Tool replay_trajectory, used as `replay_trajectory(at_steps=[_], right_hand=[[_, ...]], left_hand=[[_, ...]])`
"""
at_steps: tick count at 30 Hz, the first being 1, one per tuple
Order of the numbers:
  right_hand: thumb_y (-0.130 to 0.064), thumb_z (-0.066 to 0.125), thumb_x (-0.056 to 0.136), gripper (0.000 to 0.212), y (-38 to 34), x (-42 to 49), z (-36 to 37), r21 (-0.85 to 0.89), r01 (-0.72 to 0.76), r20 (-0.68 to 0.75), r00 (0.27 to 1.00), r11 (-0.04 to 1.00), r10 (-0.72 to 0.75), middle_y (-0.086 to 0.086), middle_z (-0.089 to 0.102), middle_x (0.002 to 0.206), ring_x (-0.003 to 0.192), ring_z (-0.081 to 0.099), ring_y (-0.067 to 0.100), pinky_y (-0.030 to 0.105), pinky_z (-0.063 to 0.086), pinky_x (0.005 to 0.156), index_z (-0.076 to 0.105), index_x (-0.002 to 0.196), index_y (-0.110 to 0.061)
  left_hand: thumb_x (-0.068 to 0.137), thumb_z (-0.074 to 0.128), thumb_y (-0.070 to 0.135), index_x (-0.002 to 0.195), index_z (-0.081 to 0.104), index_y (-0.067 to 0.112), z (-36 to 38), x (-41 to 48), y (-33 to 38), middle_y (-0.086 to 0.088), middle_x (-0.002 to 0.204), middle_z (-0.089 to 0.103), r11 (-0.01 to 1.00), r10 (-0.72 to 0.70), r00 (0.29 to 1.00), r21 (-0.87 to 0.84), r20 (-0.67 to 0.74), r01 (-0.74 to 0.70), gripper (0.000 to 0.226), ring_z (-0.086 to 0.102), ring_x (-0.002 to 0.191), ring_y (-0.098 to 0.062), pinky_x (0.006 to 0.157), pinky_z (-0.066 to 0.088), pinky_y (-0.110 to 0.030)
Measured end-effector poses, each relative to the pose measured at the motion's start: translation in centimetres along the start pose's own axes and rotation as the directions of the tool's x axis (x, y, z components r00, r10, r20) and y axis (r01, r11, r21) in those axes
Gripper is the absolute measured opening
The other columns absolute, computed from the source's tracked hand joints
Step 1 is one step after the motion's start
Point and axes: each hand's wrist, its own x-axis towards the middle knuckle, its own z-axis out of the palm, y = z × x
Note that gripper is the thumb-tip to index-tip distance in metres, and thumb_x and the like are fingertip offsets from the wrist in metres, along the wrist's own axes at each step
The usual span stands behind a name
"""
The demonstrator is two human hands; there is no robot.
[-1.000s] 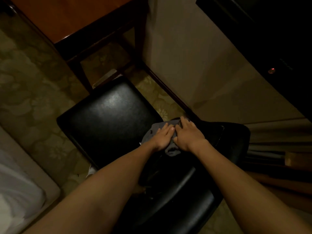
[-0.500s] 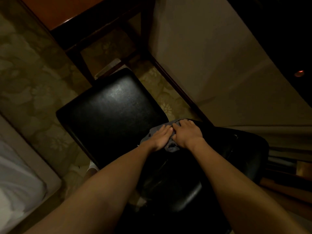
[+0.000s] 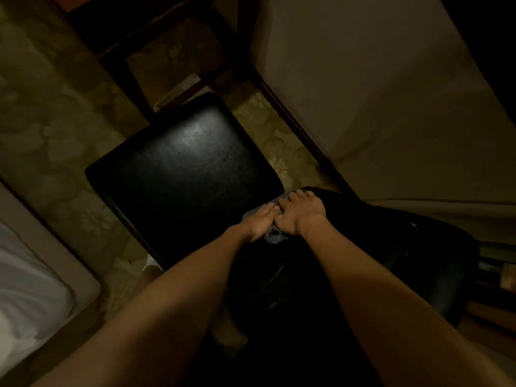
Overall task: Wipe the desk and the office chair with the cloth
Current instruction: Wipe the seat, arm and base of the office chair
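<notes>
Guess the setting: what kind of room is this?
Likely a hotel bedroom: a white-sheeted bed corner at the left, olive floral-patterned carpet, and a dark wooden desk frame beyond a black padded chair seat.

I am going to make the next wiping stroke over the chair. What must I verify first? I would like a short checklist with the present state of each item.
1. Cloth is under both hands: ok, the grey fabric shows between and below them.
2. Left hand presses flat on the cloth: ok, its fingers are straight.
3. Right hand has a firm hold: cannot tell, it lies on the cloth but its grip is not clear.
4. Chair seat has nothing in the stroke's way: ok, nothing lies on its visible black surface.
5. Cloth is clean enough: cannot tell, the picture is too dark.
6. Desk is already wiped: cannot tell, its top is out of view.
</notes>
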Motion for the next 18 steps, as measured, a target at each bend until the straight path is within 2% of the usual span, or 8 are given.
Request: replay_trajectory(at_steps=[3, 5, 10, 14, 18], right_hand=[[-0.046, 0.017, 0.103, 0.059, -0.8, 0.2, 0.3, -0.011, 0.016, 0.017, 1.0, 1.0, -0.016, 0.012, 0.031, 0.159, 0.147, 0.025, 0.03, 0.044, 0.019, 0.119, 0.033, 0.153, -0.018], [-0.046, 0.018, 0.103, 0.06, -1.2, 0.3, 0.4, -0.011, 0.029, 0.029, 0.999, 1.0, -0.028, 0.013, 0.031, 0.159, 0.146, 0.027, 0.03, 0.043, 0.02, 0.118, 0.032, 0.153, -0.018], [-0.047, 0.021, 0.101, 0.061, -2.8, 0.1, 1.0, -0.008, 0.043, 0.046, 0.998, 0.999, -0.043, 0.013, 0.033, 0.158, 0.145, 0.029, 0.029, 0.042, 0.022, 0.117, 0.033, 0.153, -0.017], [-0.048, 0.023, 0.1, 0.062, -4.8, -0.5, 1.4, -0.005, 0.066, 0.041, 0.997, 0.998, -0.066, 0.012, 0.035, 0.157, 0.144, 0.033, 0.028, 0.041, 0.025, 0.116, 0.035, 0.152, -0.017], [-0.053, 0.025, 0.099, 0.065, -6.6, -1.5, 1.6, -0.005, 0.084, 0.049, 0.995, 0.996, -0.083, 0.011, 0.035, 0.157, 0.143, 0.034, 0.028, 0.042, 0.027, 0.115, 0.034, 0.152, -0.017]], left_hand=[[0.073, 0.023, 0.094, 0.155, 0.031, 0.03, -0.3, -1.0, -1.0, 0.006, 0.162, 0.028, 1.0, -0.018, 1.0, -0.015, -0.008, 0.018, 0.103, 0.02, 0.15, -0.013, 0.125, 0.013, -0.041], [0.074, 0.025, 0.089, 0.155, 0.029, 0.032, -0.6, -2.2, -1.0, 0.008, 0.162, 0.026, 0.999, -0.033, 0.999, -0.023, -0.021, 0.033, 0.1, 0.02, 0.149, -0.01, 0.125, 0.013, -0.038], [0.083, 0.031, 0.08, 0.154, 0.031, 0.033, -1.2, -3.5, -2.2, 0.009, 0.161, 0.028, 0.995, -0.064, 0.998, -0.073, 0.027, 0.066, 0.085, 0.026, 0.147, -0.011, 0.124, 0.015, -0.038], [0.067, 0.037, 0.098, 0.15, 0.035, 0.043, -1.5, -3.1, -6.3, 0.013, 0.158, 0.034, 0.987, -0.106, 0.994, -0.123, 0.009, 0.106, 0.1, 0.034, 0.143, -0.011, 0.123, 0.02, -0.038], [0.064, 0.039, 0.1, 0.142, 0.043, 0.052, -1.8, -4.2, -8.7, 0.015, 0.151, 0.045, 0.978, -0.146, 0.989, -0.154, -0.021, 0.141, 0.091, 0.043, 0.137, -0.011, 0.12, 0.027, -0.04]])
